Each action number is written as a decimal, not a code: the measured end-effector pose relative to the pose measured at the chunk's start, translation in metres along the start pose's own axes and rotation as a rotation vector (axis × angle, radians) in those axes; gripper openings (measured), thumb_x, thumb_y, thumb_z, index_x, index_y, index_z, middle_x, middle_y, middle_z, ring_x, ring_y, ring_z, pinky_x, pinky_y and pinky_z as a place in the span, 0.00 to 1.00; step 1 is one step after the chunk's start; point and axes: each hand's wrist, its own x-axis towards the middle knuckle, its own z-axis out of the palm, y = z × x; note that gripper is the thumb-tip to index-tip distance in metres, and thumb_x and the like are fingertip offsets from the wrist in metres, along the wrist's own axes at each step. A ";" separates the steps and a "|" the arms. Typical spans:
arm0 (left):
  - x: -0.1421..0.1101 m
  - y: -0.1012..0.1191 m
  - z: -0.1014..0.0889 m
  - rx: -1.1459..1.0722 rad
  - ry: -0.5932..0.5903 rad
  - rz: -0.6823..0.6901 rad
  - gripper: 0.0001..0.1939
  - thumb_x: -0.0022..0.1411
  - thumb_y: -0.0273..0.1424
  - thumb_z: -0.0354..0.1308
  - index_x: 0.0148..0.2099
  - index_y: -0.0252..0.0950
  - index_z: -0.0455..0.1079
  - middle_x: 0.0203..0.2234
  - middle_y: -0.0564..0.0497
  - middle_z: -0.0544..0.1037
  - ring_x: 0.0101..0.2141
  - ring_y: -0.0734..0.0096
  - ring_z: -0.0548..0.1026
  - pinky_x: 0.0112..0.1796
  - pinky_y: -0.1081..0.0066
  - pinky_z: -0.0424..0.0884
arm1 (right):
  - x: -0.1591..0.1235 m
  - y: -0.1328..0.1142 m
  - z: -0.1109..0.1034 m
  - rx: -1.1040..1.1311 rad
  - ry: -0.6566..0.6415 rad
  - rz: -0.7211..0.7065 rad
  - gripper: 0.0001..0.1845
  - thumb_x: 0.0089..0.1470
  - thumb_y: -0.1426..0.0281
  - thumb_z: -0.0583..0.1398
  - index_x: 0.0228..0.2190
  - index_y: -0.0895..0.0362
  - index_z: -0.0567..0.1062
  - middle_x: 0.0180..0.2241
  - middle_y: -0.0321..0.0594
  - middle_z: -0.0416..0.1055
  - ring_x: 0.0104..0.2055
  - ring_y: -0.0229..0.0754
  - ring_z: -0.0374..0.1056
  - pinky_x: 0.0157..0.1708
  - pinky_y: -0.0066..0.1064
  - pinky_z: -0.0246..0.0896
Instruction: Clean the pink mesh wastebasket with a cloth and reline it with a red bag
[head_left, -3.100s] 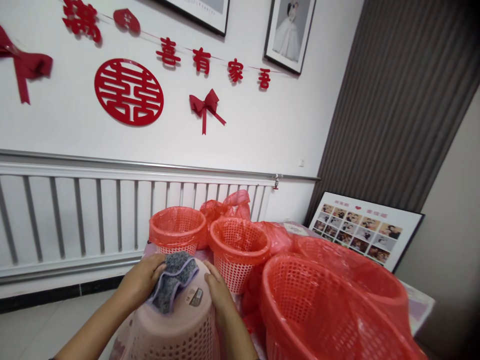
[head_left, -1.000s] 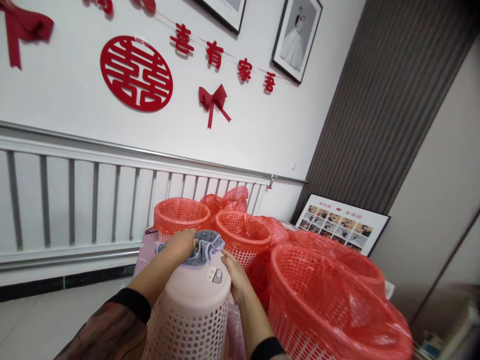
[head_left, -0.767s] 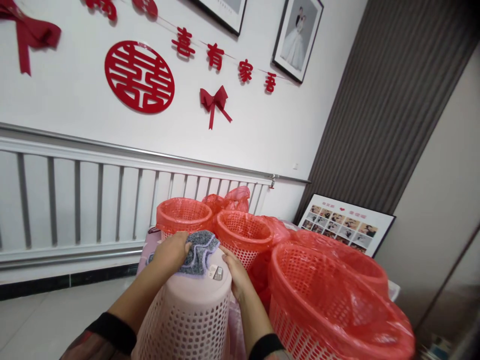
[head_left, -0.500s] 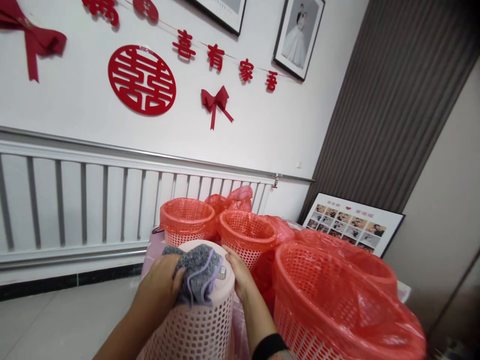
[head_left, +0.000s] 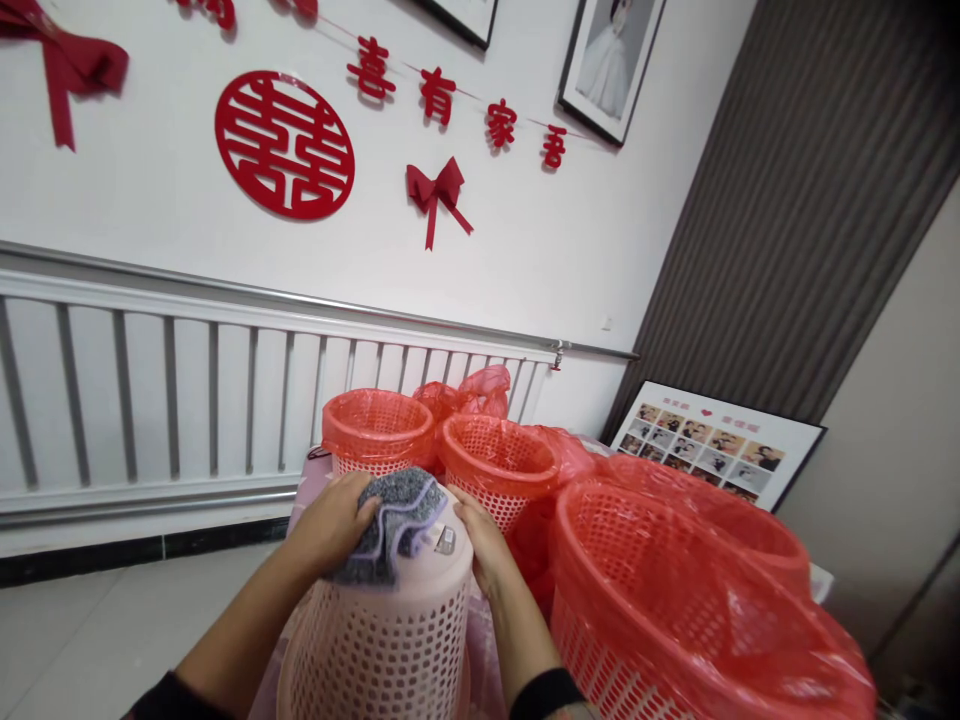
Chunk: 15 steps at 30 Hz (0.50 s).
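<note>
A pale pink plastic basket (head_left: 397,640) with holes in its wall stands upside down in front of me, its solid base on top. My left hand (head_left: 337,520) presses a grey cloth (head_left: 397,510) with lilac edging against the left side of that base, fingers closed on it. On the base's right rim rests my right hand (head_left: 480,540), steadying the basket with its fingers along the edge. A small label (head_left: 445,540) shows on the base beside the cloth. The basket's far side is hidden.
Several baskets lined with red plastic bags stand close by: a large one (head_left: 600,620) at right, a smaller one (head_left: 499,450) behind, another (head_left: 375,420) at back left. A radiator (head_left: 187,400) runs along the wall. A photo board (head_left: 720,440) leans at back right.
My left hand has moved with the cloth up and to the far left of the base, and the cloth lies flatter. My right hand stays at the rim.
</note>
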 end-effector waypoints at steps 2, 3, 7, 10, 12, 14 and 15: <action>0.020 -0.004 0.000 0.014 -0.020 -0.031 0.13 0.68 0.34 0.47 0.46 0.38 0.70 0.48 0.42 0.80 0.50 0.58 0.76 0.52 0.61 0.70 | 0.001 0.000 -0.001 0.002 0.018 0.011 0.25 0.40 0.66 0.64 0.44 0.53 0.81 0.48 0.42 0.81 0.49 0.51 0.75 0.50 0.39 0.67; 0.028 -0.005 0.001 0.025 -0.027 -0.058 0.12 0.68 0.34 0.47 0.46 0.37 0.70 0.47 0.42 0.81 0.48 0.58 0.77 0.50 0.61 0.71 | 0.001 -0.001 -0.001 0.003 0.029 0.019 0.25 0.40 0.66 0.64 0.44 0.53 0.81 0.48 0.41 0.81 0.50 0.51 0.75 0.50 0.39 0.67; 0.041 -0.002 0.004 0.072 -0.016 -0.170 0.13 0.69 0.35 0.48 0.47 0.35 0.69 0.42 0.41 0.81 0.43 0.57 0.79 0.45 0.57 0.72 | 0.003 0.000 -0.002 0.009 0.051 0.031 0.25 0.39 0.66 0.64 0.43 0.53 0.81 0.47 0.41 0.81 0.50 0.51 0.74 0.51 0.40 0.66; 0.030 0.003 0.004 0.073 0.021 -0.178 0.12 0.69 0.35 0.47 0.45 0.37 0.69 0.45 0.41 0.81 0.46 0.57 0.78 0.46 0.59 0.71 | 0.002 0.001 0.000 0.016 0.045 0.026 0.25 0.39 0.66 0.64 0.43 0.52 0.81 0.48 0.41 0.81 0.51 0.51 0.74 0.52 0.40 0.66; 0.015 0.006 0.003 0.064 0.050 -0.159 0.12 0.69 0.35 0.45 0.45 0.38 0.68 0.47 0.41 0.80 0.48 0.57 0.77 0.48 0.61 0.71 | 0.000 0.001 0.001 0.021 0.036 0.023 0.25 0.40 0.65 0.63 0.44 0.52 0.81 0.47 0.41 0.81 0.51 0.51 0.74 0.51 0.40 0.66; -0.005 0.011 0.005 0.060 0.081 -0.140 0.13 0.69 0.34 0.44 0.46 0.38 0.68 0.47 0.42 0.79 0.50 0.56 0.76 0.50 0.60 0.70 | -0.001 0.001 0.002 0.024 0.025 0.023 0.26 0.40 0.65 0.63 0.44 0.53 0.80 0.46 0.41 0.81 0.49 0.51 0.75 0.50 0.40 0.67; -0.016 0.014 0.006 0.063 0.096 -0.133 0.14 0.69 0.34 0.43 0.47 0.37 0.69 0.48 0.42 0.79 0.51 0.55 0.75 0.52 0.58 0.70 | -0.001 0.000 0.002 0.024 0.023 0.025 0.26 0.40 0.65 0.63 0.44 0.53 0.80 0.46 0.41 0.81 0.48 0.51 0.75 0.49 0.40 0.67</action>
